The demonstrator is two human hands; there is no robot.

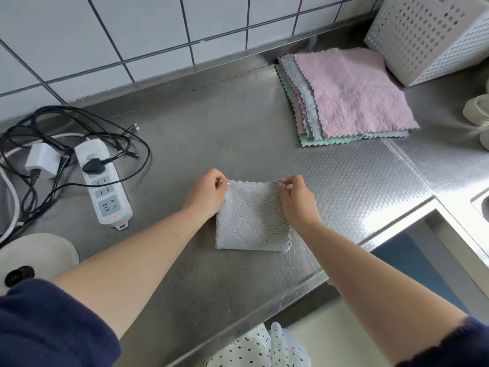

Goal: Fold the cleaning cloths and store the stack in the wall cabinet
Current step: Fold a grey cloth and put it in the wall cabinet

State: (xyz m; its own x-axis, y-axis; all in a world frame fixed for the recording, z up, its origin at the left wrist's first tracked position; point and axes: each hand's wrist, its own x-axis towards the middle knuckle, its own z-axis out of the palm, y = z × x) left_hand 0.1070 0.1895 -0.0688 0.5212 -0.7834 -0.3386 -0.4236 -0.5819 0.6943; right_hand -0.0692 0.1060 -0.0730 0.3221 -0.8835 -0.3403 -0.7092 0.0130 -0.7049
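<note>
A pale grey cleaning cloth (252,218) with a diamond pattern lies folded on the steel counter (185,133), near its front edge. My left hand (209,193) pinches the cloth's far left corner. My right hand (297,200) pinches the far right corner. Both corners sit slightly raised off the counter. At the back right lies a pile of unfolded cloths (349,96), pink on top with grey and green ones showing beneath. No wall cabinet is in view.
A white power strip (104,181) with tangled black cables (60,133) and a charger lies at the left. A white perforated basket (434,35) stands back right. A round white lid (34,256) sits front left. A sink edge (479,202) is at the right.
</note>
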